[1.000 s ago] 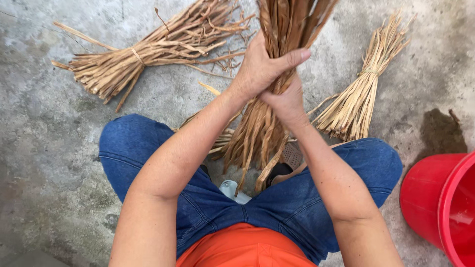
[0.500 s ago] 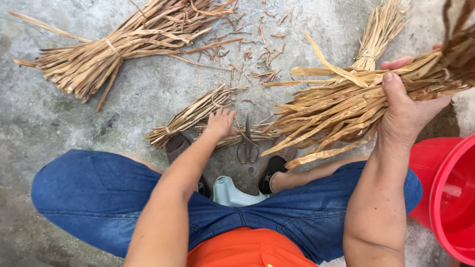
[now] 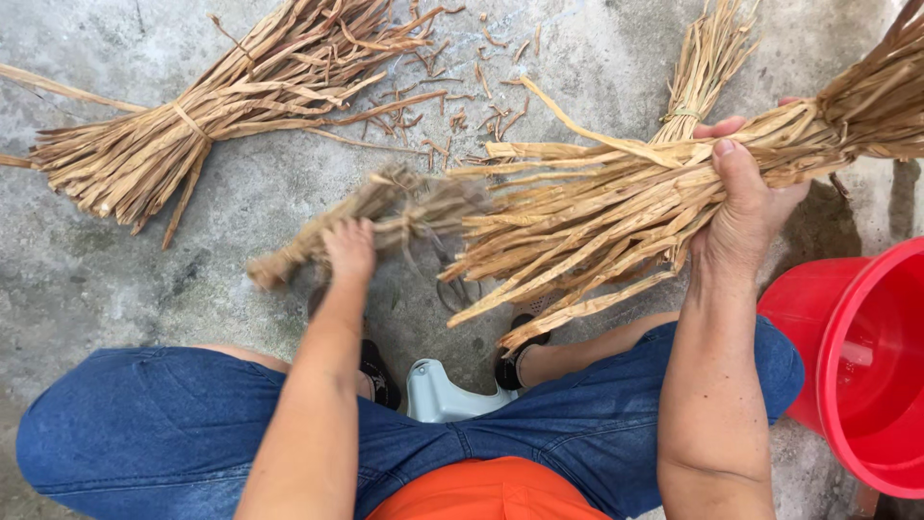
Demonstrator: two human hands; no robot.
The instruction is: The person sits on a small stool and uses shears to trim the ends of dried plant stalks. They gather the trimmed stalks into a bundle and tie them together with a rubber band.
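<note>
Head view: your right hand (image 3: pixel 746 207) clamps the big dry straw bundle (image 3: pixel 616 207); left hand (image 3: pixel 348 248) grips the small blurred straw bundle (image 3: pixel 385 217) — hold firm near the tie.

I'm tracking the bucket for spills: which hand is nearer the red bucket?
Right. The right hand grips a straw bundle just up-left of the red bucket; the left hand holds a smaller bundle far across.
</note>
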